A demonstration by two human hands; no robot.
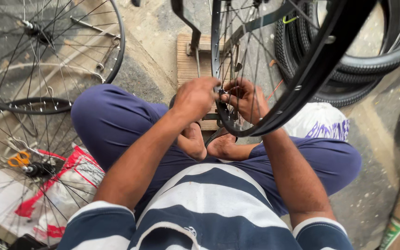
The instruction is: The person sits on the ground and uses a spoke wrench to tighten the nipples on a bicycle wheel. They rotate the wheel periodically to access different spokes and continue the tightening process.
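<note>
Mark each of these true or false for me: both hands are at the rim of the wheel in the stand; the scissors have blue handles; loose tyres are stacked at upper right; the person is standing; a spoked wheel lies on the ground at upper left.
1. Both hands, left hand and right hand, are at the black rim of the wheel in the stand. True.
2. The scissors have blue handles. False: the handles are orange.
3. Loose tyres are stacked at upper right. True.
4. The person is standing. False: they sit cross-legged, bare feet tucked under the wheel.
5. A spoked wheel lies on the ground at upper left. True.
</note>
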